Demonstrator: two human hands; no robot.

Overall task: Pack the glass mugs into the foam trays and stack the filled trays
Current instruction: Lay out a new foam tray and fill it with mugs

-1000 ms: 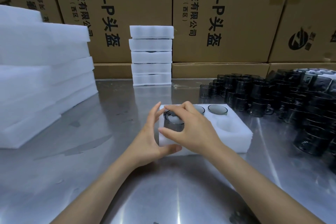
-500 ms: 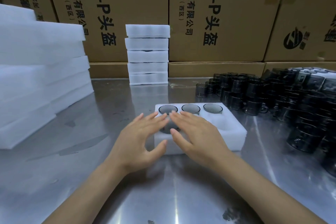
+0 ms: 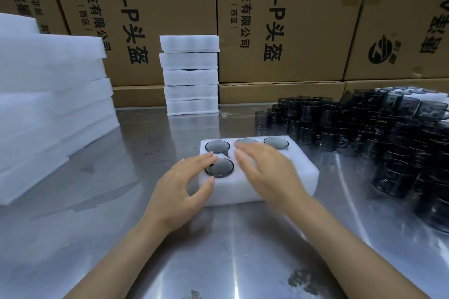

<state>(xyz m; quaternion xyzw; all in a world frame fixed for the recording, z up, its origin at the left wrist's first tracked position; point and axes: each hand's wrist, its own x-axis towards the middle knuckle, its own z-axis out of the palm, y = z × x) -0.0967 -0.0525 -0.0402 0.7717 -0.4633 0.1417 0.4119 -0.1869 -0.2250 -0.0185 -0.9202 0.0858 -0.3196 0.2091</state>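
A white foam tray (image 3: 301,172) lies on the steel table in front of me. Three smoky glass mugs fill its back row, and a fourth mug (image 3: 220,167) sits sunk in the front-left pocket. My left hand (image 3: 184,184) rests at the tray's left end, fingers straight beside that mug, thumb against the tray's front wall. Over the middle of the tray hovers my right hand (image 3: 264,170), fingers straight, holding nothing and hiding the pockets beneath it. A stack of filled foam trays (image 3: 190,75) stands at the back centre.
A crowd of loose dark glass mugs (image 3: 364,128) covers the table's right side. Large white foam sheets (image 3: 48,104) are piled at the left. Cardboard boxes (image 3: 279,19) wall off the back. Bare steel table (image 3: 145,238) lies near me.
The fourth mug was pushed down into the front-left pocket and released. Both hands flattened over it, then drew apart; my right hand moved rightward over the tray.
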